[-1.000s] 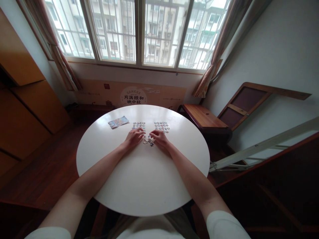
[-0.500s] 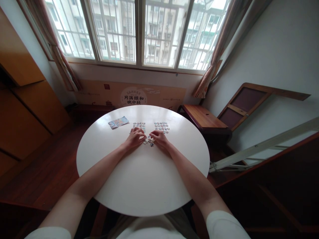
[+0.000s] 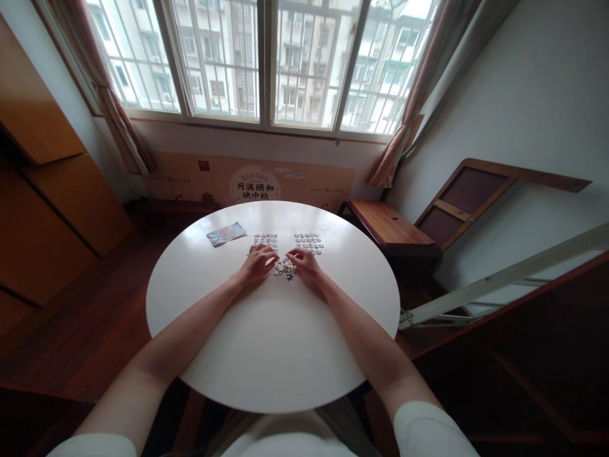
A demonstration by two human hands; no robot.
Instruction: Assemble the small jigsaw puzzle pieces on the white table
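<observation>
Between my two hands lies a loose pile of small jigsaw puzzle pieces (image 3: 285,270) on the white round table (image 3: 280,349). My left hand (image 3: 261,260) is at the pile's left edge, thumb and forefinger pinched together; whatever is in them is too small to make out. At the pile's upper right, my right hand (image 3: 303,260) pinches what looks like a puzzle piece at its fingertips. Beyond my left hand, a block of spaced-out puzzle pieces (image 3: 265,238) is partly hidden by that hand. A second block of puzzle pieces (image 3: 309,241) lies in rows beyond my right hand.
A colourful picture sheet (image 3: 226,233) lies at the table's far left. A low wooden bench (image 3: 392,223) stands behind the table to the right. Along the wall under the window runs a printed cardboard panel (image 3: 185,178). A metal ladder-like frame (image 3: 504,282) slants at the right.
My hands stay over the pile with only slight finger movements. The rows of pieces and the picture sheet have not visibly moved.
</observation>
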